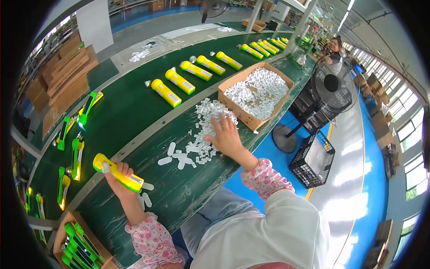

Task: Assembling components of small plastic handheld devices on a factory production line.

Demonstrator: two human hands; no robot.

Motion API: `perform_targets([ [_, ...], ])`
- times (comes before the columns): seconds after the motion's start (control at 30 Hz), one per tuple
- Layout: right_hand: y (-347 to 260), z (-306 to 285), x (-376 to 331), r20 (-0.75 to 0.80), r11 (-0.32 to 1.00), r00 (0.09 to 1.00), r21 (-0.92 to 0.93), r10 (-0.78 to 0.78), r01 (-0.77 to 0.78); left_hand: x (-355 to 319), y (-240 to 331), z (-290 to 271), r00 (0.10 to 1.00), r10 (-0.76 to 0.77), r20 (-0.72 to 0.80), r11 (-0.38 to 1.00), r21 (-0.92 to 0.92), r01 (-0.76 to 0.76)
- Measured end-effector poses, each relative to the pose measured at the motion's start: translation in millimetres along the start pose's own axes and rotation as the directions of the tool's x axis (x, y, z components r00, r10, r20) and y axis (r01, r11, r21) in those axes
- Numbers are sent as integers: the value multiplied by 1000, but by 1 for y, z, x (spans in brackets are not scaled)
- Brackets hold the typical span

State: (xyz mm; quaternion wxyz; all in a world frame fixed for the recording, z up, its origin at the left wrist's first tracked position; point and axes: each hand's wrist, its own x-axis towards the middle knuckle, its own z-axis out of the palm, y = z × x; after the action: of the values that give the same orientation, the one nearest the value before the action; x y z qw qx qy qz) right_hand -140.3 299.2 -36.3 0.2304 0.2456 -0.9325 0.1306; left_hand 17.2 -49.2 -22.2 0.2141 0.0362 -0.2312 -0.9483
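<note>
My left hand (118, 183) is closed around a yellow flashlight (132, 182) with a green end, tilted above the green workbench (179, 198). A small white bit shows by its thumb, too small to name. My right hand (227, 140) reaches over a loose pile of small white pieces (207, 120), fingers spread, touching its near side. I cannot make out any piece between those fingers. Several larger oval white strips (171, 149) lie between the hands, and more strips (147, 199) lie under the held flashlight.
A cardboard tray (259, 124) of small white pieces stands right of the pile. Yellow flashlights (165, 92) line the green conveyor (130, 117) beyond. Green-and-black items fill a box (107, 254) at lower left. A fan (331, 83) and black crate (313, 163) stand right; a person (333, 54) sits farther back.
</note>
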Motion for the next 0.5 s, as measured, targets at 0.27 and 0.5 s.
perform_targets([
  [0.27, -40, 17, 5, 4, 985, 988, 89, -152, 151, 2, -3, 3, 1000, 6, 14, 1000, 30, -7],
  [0.5, -63, 36, 21, -100, 914, 931, 182, -350, 363, 1, -2, 6, 999, 32, 15, 998, 60, -33],
])
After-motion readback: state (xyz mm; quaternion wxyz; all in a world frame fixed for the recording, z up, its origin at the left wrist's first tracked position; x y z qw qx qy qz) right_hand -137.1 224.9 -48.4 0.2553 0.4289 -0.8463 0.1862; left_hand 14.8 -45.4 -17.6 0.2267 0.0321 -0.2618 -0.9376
